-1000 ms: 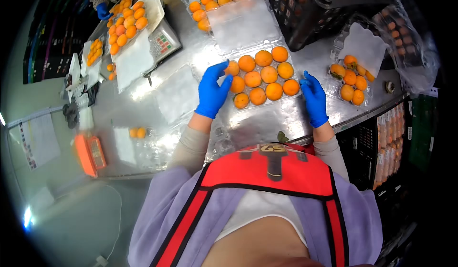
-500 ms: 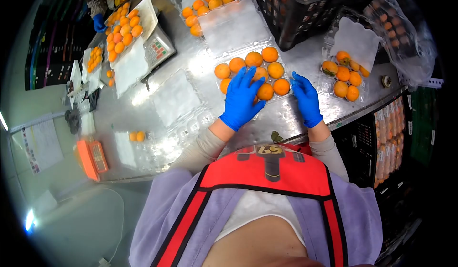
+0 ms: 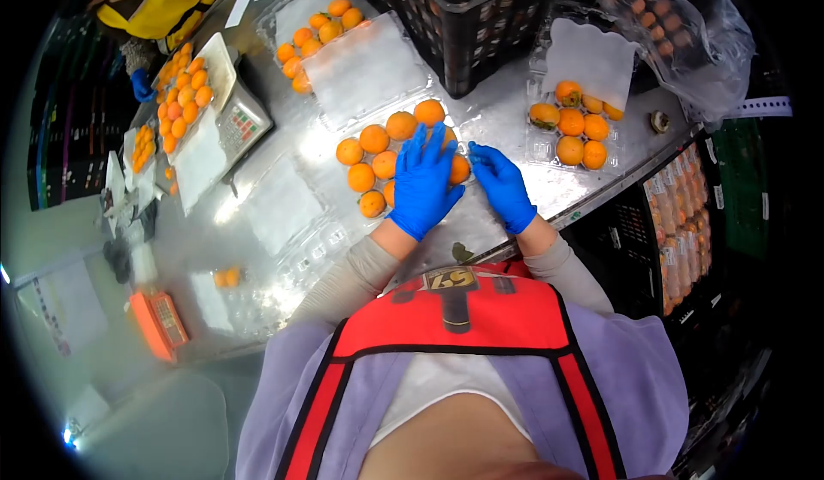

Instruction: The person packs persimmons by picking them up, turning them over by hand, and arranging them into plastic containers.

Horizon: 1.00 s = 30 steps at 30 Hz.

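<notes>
An open clear plastic clamshell [image 3: 330,120] holds rows of orange persimmons [image 3: 374,138], its lid folded back with a white liner [image 3: 365,66] on it. My left hand [image 3: 427,184], in a blue glove, lies over the right-hand fruit with its fingers stretched out, hiding some of them. At the clamshell's right edge is my right hand [image 3: 505,190], also blue-gloved, its fingers extended toward the end persimmon [image 3: 459,169]. Whether those fingertips touch the plastic I cannot make out.
A black crate [image 3: 455,51] stands behind. Another clamshell of persimmons [image 3: 570,121] sits right, near a clear plastic bag [image 3: 721,60]. To the left are a scale [image 3: 245,128] bearing fruit, an orange device [image 3: 159,324] and a co-worker's gloved hand [image 3: 142,85].
The view has shifted, so the table appears further left. My left hand has moved from the clamshell's lower left and middle to its right side. My right hand remains by the right edge.
</notes>
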Available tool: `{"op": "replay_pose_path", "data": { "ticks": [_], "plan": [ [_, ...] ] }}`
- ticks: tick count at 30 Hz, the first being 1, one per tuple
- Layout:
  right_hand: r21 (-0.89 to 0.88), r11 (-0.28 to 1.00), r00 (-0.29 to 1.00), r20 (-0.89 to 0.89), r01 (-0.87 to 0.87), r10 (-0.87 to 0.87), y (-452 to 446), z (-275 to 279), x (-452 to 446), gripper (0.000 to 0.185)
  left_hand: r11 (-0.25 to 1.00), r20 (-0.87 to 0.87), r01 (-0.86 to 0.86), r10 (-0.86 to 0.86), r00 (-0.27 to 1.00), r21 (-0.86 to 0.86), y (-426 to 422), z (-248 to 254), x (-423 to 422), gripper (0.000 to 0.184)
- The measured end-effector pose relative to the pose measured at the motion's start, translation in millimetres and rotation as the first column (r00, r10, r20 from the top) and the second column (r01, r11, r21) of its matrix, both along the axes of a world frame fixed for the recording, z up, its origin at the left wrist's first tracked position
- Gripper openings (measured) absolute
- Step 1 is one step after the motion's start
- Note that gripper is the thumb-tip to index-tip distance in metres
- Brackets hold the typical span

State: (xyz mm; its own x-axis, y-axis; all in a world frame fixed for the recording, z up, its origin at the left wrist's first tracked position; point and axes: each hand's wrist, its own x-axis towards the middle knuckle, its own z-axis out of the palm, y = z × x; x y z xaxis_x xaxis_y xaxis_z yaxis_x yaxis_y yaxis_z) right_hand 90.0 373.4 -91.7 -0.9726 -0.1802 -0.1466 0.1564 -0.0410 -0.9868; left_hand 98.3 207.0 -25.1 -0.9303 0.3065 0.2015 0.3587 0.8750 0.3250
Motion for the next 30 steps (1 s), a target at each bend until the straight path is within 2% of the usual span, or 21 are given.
{"op": "replay_pose_path", "data": {
  "ticks": [1, 6, 12, 15, 17, 18, 19, 21, 22, 24, 25, 28, 30],
  "plan": [
    [-0.02, 0.999, 0.998, 0.047, -0.034, 0.035, 0.1, 1.3, 0.3, 0.034, 1.0, 0.0, -0.02, 0.02, 1.0, -0.016, 2.0, -1.8, -0.7, 0.058],
    [0.001, 0.999, 0.997, 0.056, -0.044, 0.044, 0.7, 4.5, 0.4, 0.038, 0.997, -0.019, -0.056, 0.055, 0.998, -0.046, 5.2, -10.0, -2.2, 0.054],
    [0.024, 0.997, 0.997, 0.039, -0.069, 0.068, 1.6, 5.8, 0.0, 0.039, 1.0, -0.047, -0.022, 0.022, 0.999, 0.011, -1.7, -12.2, -6.4, 0.049],
    [0.001, 0.998, 0.998, 0.025, -0.061, 0.061, 3.8, 4.0, -2.7, 0.039, 0.997, -0.016, 0.024, -0.023, 1.0, 0.071, -8.3, -6.3, -8.4, 0.052],
    [0.106, 0.993, 0.998, -0.05, 0.045, -0.04, 9.2, 12.0, -7.1, 0.038, 0.955, -0.089, 0.009, 0.019, 0.996, 0.297, -12.2, 6.5, -9.9, 0.052],
    [0.066, 0.996, 0.994, -0.098, 0.056, -0.049, 10.8, 22.8, -10.6, 0.037, 0.902, -0.068, 0.024, 0.005, 0.998, 0.431, -15.9, 12.6, -10.4, 0.053],
    [-0.031, 0.998, 0.999, -0.017, 0.045, -0.046, 12.1, 35.0, -13.5, 0.037, 0.905, -0.068, 0.014, 0.017, 0.998, 0.425, -19.6, 18.2, -9.4, 0.053],
    [-0.152, 0.988, 0.999, -0.017, -0.036, 0.034, 9.3, 63.9, -17.7, 0.037, 0.622, 0.152, -0.075, -0.071, 0.986, 0.779, -24.8, 29.6, -8.4, 0.054],
    [-0.154, 0.987, 0.999, -0.019, -0.041, 0.038, 8.9, 75.5, -18.7, 0.037, 0.573, 0.166, -0.068, -0.12, 0.979, 0.817, -28.2, 38.6, -7.8, 0.054],
    [-0.426, 0.887, 0.924, 0.239, -0.176, 0.298, 7.0, 94.2, -20.2, 0.047, 0.544, 0.138, -0.04, -0.14, 0.981, 0.838, -29.8, 53.9, -6.7, 0.055],
    [-0.427, 0.886, 0.923, 0.236, -0.182, 0.303, 2.8, 100.9, -19.5, 0.047, 0.512, 0.111, -0.012, -0.163, 0.98, 0.859, -30.8, 58.4, -5.9, 0.055],
    [-0.563, 0.784, 0.898, 0.153, -0.264, 0.412, -12.0, 122.6, -15.0, 0.071, 0.532, 0.084, 0.029, -0.187, 0.979, 0.846, -33.5, 63.5, -5.3, 0.059],
    [-0.566, 0.779, 0.908, 0.12, -0.27, 0.402, -15.2, 124.4, -13.4, 0.07, 0.578, 0.06, 0.053, -0.175, 0.983, 0.815, -34.7, 64.6, -6.0, 0.06]
  ]
}}
